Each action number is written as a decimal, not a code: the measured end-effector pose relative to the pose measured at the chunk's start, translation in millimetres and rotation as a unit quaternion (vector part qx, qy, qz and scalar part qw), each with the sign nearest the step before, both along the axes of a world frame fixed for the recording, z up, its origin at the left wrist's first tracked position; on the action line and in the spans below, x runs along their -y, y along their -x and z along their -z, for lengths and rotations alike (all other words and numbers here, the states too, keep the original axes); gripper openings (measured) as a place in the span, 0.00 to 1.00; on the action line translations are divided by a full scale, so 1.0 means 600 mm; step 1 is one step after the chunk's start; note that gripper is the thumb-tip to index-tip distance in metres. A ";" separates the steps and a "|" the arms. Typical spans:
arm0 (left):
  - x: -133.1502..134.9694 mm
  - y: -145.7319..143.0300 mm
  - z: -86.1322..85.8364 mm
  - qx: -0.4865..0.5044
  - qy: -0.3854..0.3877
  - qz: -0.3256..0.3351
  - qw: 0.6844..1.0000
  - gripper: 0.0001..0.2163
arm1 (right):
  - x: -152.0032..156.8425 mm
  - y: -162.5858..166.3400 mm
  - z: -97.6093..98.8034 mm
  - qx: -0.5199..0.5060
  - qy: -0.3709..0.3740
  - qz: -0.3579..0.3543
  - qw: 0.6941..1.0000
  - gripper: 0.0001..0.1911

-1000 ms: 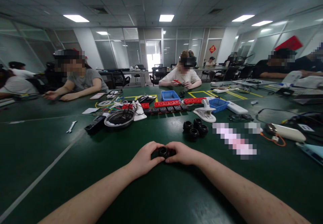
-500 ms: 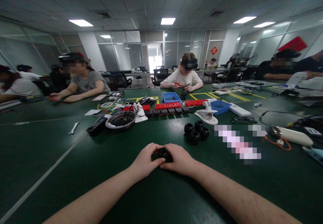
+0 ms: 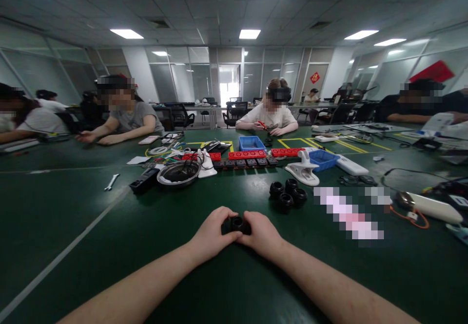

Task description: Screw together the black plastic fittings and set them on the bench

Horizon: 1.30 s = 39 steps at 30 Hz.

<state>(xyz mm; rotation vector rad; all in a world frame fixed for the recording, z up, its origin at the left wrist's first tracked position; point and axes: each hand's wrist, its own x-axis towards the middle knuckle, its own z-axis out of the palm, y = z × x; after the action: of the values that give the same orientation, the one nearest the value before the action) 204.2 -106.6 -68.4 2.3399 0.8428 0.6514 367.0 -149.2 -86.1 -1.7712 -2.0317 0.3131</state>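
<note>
Both of my hands meet around one round black ring-shaped part (image 3: pixel 237 223) with a hole in its top, low over the green table (image 3: pixel 204 285). My left hand (image 3: pixel 216 228) grips its left side, thumb in front and fingers behind. From the other side my right hand (image 3: pixel 262 232) closes on it the same way, the two thumbs almost touching. The underside of the part is hidden, so I cannot tell whether it rests on the table. Beyond my right hand stands a cluster of several similar black parts (image 3: pixel 285 200).
Farther back are a metal bowl (image 3: pixel 179 181), a white clip stand (image 3: pixel 304 170), red power strips (image 3: pixel 246 154), and blue trays (image 3: pixel 252 143) and cables. A wrench (image 3: pixel 111 181) lies at left, a white power bank (image 3: pixel 435 208) at right. Other people sit around the table.
The view has shifted slightly, so the scene sits a little lower and to the right. My hands still hold the black part, with fingertips slightly farther apart.
</note>
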 end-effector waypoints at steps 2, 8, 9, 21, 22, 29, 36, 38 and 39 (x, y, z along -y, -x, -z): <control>0.000 0.000 0.003 0.005 -0.011 -0.008 1.000 0.11 | 0.003 0.009 0.000 0.030 -0.019 0.017 0.999 0.13; 0.005 0.002 0.001 0.029 -0.019 -0.019 0.999 0.20 | 0.007 -0.004 -0.010 -0.058 -0.009 -0.073 0.996 0.23; 0.005 0.002 -0.001 0.028 -0.013 -0.013 0.999 0.17 | 0.006 -0.009 -0.012 -0.081 -0.003 -0.095 0.992 0.23; -0.011 0.010 -0.011 -0.010 0.060 0.074 0.995 0.16 | -0.012 -0.043 -0.014 -0.168 0.085 -0.193 0.963 0.11; -0.010 0.010 -0.011 -0.008 0.062 0.075 0.995 0.16 | -0.012 -0.040 -0.013 -0.161 0.081 -0.184 0.966 0.10; -0.001 -0.001 0.009 0.020 0.035 -0.030 0.999 0.14 | -0.003 0.001 0.000 -0.029 0.015 0.003 0.999 0.16; -0.004 0.007 -0.004 -0.003 0.023 0.055 0.998 0.14 | 0.001 -0.018 -0.018 -0.110 0.047 -0.128 0.985 0.19; -0.007 0.011 -0.013 -0.019 0.034 0.084 0.996 0.15 | -0.003 -0.029 -0.022 -0.137 0.089 -0.150 0.975 0.14; -0.008 0.012 -0.016 -0.023 0.036 0.093 0.995 0.15 | -0.004 -0.033 -0.023 -0.149 0.104 -0.152 0.971 0.13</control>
<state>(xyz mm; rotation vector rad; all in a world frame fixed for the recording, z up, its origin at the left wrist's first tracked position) 197.0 -101.7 -58.7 2.3411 0.6466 0.4821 387.1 -146.7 -72.2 -1.4115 -2.1015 0.8615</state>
